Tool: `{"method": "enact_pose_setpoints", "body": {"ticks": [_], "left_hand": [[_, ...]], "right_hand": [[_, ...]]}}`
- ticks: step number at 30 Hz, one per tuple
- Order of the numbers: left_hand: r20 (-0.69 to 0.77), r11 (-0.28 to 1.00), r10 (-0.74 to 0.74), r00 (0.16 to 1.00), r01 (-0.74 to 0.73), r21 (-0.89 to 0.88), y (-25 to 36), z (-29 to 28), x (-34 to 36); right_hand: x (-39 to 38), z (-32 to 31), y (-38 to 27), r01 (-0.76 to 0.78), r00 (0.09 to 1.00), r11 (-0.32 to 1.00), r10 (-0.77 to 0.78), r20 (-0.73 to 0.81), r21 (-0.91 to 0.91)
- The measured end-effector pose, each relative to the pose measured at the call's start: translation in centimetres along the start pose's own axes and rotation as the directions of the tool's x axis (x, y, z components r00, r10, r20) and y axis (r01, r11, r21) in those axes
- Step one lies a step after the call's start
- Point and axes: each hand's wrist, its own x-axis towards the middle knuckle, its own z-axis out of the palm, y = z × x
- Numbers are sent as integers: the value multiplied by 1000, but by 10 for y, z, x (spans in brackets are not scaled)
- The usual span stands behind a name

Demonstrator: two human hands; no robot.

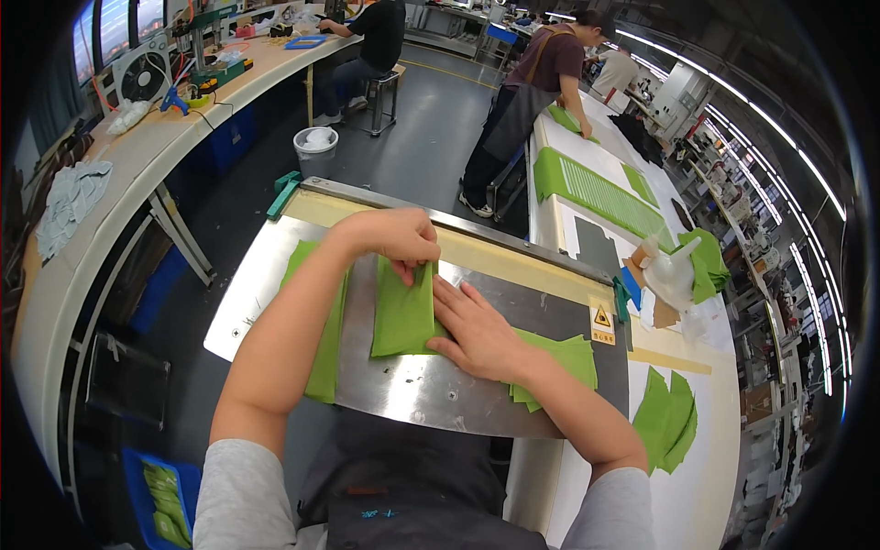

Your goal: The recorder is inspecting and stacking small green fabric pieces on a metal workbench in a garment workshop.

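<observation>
My left hand point(399, 243) pinches the top edge of a folded green fabric piece point(399, 312) on a steel plate point(252, 289). My right hand point(467, 325) lies with fingers stretched out at that piece's right side, touching it. A longer green strip point(316, 367) lies to the left, partly behind my left forearm. More green pieces point(559, 362) are stacked at the plate's right, near my right forearm. Along the far edge runs a metal bar point(385, 204) with green end fittings point(284, 192), above a beige band. A warning sticker point(602, 321) marks the right side.
A curved bench point(82, 211) with fan, tools and cloth runs along the left. A white bucket point(314, 160) and blue bin point(160, 500) stand on the floor. The right table point(706, 348) holds green pieces and cardboard; a co-worker point(532, 82) bends over it. Another person point(371, 46) sits left.
</observation>
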Motion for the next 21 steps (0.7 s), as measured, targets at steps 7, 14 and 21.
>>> {"method": "enact_pose_setpoints", "body": {"ticks": [7, 14, 21], "left_hand": [[-616, 357, 472, 630, -776, -521, 2, -77, -59], [-386, 915, 402, 830, -375, 147, 27, 64, 36], [-324, 806, 552, 769, -392, 443, 0, 95, 46]], "right_hand": [[4, 12, -9, 48, 998, 995, -44, 41, -87], [-16, -62, -46, -119, 889, 943, -38, 455, 310], [-37, -78, 48, -340, 852, 933, 359, -380, 121]]}}
